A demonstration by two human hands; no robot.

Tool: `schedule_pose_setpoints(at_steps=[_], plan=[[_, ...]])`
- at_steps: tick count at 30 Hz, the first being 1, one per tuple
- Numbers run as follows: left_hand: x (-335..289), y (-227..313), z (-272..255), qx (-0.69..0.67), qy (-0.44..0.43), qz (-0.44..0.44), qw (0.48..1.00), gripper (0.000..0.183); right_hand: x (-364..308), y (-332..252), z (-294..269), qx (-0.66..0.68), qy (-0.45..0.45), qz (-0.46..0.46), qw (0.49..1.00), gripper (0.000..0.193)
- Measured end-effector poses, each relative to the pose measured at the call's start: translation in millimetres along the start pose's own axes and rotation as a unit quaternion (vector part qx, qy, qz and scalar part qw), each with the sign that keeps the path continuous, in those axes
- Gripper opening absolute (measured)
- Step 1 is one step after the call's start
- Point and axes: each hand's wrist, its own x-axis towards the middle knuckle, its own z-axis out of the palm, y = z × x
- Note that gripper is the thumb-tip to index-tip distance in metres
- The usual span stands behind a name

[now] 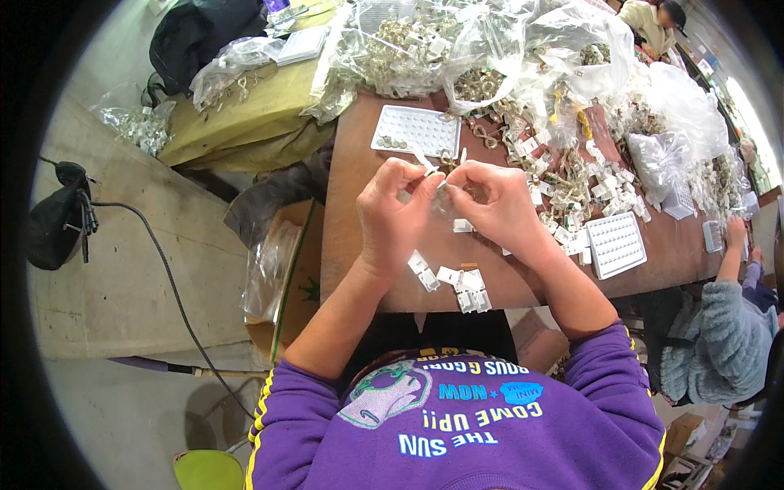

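Note:
My left hand (396, 214) pinches a small white strip (424, 159) between thumb and fingertips, above the brown table. Close beside it, my right hand (500, 208) is closed in a pinch, its fingertips almost meeting the left thumb. Whatever sits between the right fingers is too small to make out. Just beyond my hands lies a white dimpled tray (418, 122) with a few small round pieces in its near left corner. Nearer to me, small white cards (467, 282) lie in a loose group, with another white card (463, 225) below my right hand.
A large heap of white tags and metallic pieces (572, 184) covers the table's right side, with clear plastic bags (490, 49) behind. A second dimpled tray (616, 245) lies at right. A cardboard box (298, 269) stands left of the table. Another person's sleeve (714, 335) shows at far right.

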Motion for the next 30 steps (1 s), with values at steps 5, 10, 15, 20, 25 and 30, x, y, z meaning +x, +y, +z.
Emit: schedule_pose_setpoints(at_steps=[5,10,15,20,25,30], plan=[[1,0,0,0.007,-0.007,-0.006,1.0,0.018,4,-1,1,-0.154,0.043,-0.161,0.974,0.01],[2,1,2,-0.149,-0.004,-0.096,0.984,0.017,1,-2,1,-0.03,0.011,0.006,0.999,0.007],[2,1,0,-0.314,-0.002,-0.192,0.93,0.013,2,-2,0,0.162,-0.036,0.135,0.977,0.014],[-1,-4,2,-0.452,-0.008,-0.271,0.85,0.009,2,-1,4,0.204,-0.053,0.17,0.962,0.015],[-2,-12,0,-0.5,-0.031,-0.295,0.813,0.008,0,-1,12,0.171,-0.02,0.138,0.975,0.015],[2,-11,2,-0.495,0.0,-0.264,0.828,0.007,4,-3,7,0.362,-0.065,0.235,0.9,0.012]])
